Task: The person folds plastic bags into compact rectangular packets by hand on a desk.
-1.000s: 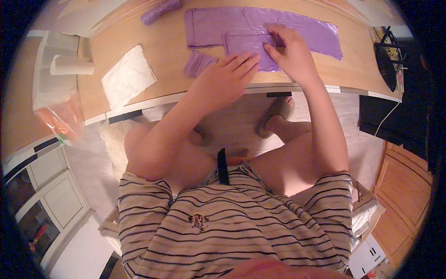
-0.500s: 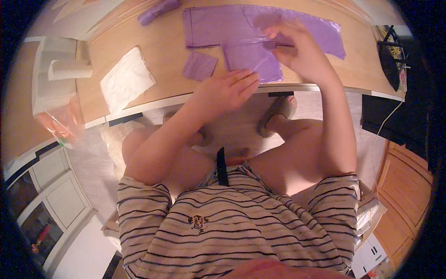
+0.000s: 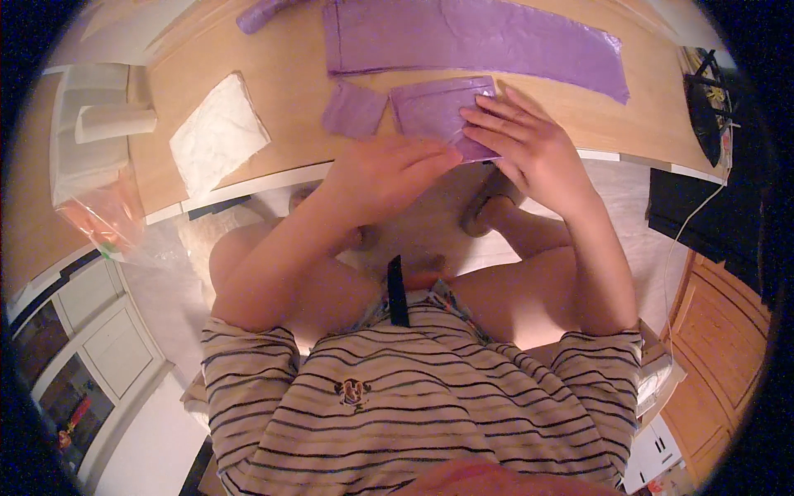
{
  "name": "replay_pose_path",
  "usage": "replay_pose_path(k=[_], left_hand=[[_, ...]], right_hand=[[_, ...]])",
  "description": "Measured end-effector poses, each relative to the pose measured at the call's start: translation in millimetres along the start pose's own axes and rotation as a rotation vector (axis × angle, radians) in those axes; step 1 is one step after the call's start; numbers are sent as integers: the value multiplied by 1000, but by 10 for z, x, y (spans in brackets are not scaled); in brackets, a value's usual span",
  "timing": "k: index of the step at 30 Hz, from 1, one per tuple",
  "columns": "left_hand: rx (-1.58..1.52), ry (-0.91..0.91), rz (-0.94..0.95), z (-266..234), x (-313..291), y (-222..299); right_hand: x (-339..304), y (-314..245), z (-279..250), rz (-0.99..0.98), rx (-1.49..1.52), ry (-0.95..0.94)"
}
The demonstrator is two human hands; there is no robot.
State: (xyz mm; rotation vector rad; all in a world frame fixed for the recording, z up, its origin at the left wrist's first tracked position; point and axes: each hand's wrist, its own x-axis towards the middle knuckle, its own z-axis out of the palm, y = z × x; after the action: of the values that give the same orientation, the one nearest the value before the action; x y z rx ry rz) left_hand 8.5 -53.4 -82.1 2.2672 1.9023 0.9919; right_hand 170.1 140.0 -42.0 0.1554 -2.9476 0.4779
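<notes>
Both my hands are at a folded purple plastic sheet (image 3: pixel 430 106), thin and shiny, at the table's near edge. My left hand (image 3: pixel 397 169) has its fingers together and closes on the near edge of the sheet. From the right, my right hand (image 3: pixel 529 140) lays its fingers over the sheet's right side, with the thumb lower down by the near edge. Part of the sheet is hidden under the fingers. Just left of it lies a small folded purple square (image 3: pixel 354 109). Behind it stretches a long flat strip of purple plastic (image 3: pixel 480 37).
On the wooden table (image 3: pixel 281 74) a purple roll (image 3: pixel 265 15) lies at the back left. A white folded cloth or tissue (image 3: pixel 219 132) is left of my hands. Farther left are a white roll (image 3: pixel 116 122) and a clear bag with orange contents (image 3: pixel 103 211). A black rack (image 3: pixel 703 107) stands right.
The folded sheet has come apart from the long strip and lies nearer to me. My right hand has moved toward me, from over the strip onto the sheet's right side.
</notes>
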Motion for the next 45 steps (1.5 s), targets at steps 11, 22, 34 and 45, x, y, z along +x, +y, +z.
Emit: replay_pose_path(k=[11,22,34,45], left_hand=[[164,51,0,-45,-10,-137],[-111,183,-474,-188,203,-110],[192,34,-470,-196,312,-218],[550,-19,-163,-37,358,-37]], right_hand=[[27,115,53,17,84,101],[112,217,105,526,476,179],[264,232,200,631,689,337],[271,207,226,692,668,347]])
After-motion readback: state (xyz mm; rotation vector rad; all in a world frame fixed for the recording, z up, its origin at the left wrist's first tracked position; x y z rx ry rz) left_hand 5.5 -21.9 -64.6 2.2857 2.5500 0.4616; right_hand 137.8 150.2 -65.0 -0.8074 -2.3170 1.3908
